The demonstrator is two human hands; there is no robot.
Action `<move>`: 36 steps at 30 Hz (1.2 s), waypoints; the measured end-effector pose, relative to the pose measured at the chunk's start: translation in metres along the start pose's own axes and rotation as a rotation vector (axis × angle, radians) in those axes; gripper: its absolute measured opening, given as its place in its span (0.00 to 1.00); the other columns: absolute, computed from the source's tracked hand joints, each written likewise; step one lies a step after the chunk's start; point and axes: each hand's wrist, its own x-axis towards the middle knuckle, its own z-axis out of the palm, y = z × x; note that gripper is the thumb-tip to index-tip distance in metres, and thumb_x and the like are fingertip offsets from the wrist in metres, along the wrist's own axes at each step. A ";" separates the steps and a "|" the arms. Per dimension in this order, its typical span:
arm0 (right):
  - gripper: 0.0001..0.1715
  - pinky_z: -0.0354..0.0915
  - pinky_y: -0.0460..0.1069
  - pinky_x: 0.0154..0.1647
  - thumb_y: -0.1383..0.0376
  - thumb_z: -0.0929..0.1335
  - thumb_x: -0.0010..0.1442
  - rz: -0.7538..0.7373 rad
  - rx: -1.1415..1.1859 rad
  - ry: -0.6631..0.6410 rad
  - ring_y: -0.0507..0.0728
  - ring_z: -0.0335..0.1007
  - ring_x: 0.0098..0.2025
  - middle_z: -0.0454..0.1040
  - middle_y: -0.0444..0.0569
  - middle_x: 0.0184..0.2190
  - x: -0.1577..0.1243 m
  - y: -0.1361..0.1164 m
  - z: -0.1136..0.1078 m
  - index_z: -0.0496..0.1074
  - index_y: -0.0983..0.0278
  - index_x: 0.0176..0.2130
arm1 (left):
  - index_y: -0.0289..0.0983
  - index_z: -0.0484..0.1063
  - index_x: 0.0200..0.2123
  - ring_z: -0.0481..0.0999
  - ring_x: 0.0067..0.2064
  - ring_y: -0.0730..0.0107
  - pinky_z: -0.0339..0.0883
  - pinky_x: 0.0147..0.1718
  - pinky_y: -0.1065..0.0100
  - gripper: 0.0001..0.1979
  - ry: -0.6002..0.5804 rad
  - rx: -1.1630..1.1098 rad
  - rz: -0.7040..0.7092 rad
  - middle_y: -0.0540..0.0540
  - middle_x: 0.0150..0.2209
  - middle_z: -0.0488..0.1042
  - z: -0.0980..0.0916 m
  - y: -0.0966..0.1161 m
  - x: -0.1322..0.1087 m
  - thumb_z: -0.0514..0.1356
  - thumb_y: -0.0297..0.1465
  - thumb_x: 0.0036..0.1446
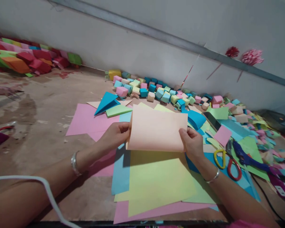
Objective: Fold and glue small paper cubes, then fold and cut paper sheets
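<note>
A peach sheet of paper (158, 128), seemingly folded over along its lower edge, is held up between both hands. My left hand (118, 134) pinches its left edge, while my right hand (192, 142) grips the right edge with the thumb on the front face. Below it lies a yellow-green sheet (156, 180) on top of blue and pink sheets (123, 212). Further back on the left are a folded dark blue piece (106, 103) and a folded light green piece (118, 110).
Many small paper cubes (143, 92) line the wall. Scissors with yellow and red handles (234, 169), a dark phone (212, 121) and a blue and purple tool (250, 160) lie at right. A white cable (46, 186) crosses the lower left.
</note>
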 end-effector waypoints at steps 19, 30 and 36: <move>0.29 0.64 0.47 0.29 0.59 0.76 0.50 0.003 0.075 -0.128 0.52 0.67 0.28 0.72 0.40 0.27 -0.006 -0.004 0.004 0.68 0.60 0.50 | 0.37 0.78 0.31 0.67 0.30 0.71 0.61 0.27 0.71 0.11 0.212 0.007 0.098 0.48 0.28 0.72 -0.010 -0.002 0.006 0.70 0.33 0.41; 0.17 0.56 0.45 0.24 0.53 0.72 0.55 0.033 0.011 -0.141 0.50 0.59 0.23 0.67 0.39 0.22 0.002 -0.002 0.001 0.69 0.62 0.33 | 0.38 0.76 0.29 0.67 0.28 0.71 0.60 0.26 0.71 0.10 0.138 0.126 0.073 0.49 0.26 0.72 -0.010 -0.004 0.009 0.68 0.38 0.47; 0.17 0.54 0.46 0.24 0.52 0.71 0.57 -0.001 -0.042 -0.146 0.50 0.56 0.24 0.64 0.39 0.21 0.003 -0.007 0.001 0.67 0.62 0.29 | 0.39 0.76 0.27 0.66 0.27 0.70 0.58 0.23 0.71 0.11 0.161 0.273 0.092 0.49 0.25 0.70 -0.008 0.004 0.008 0.65 0.41 0.49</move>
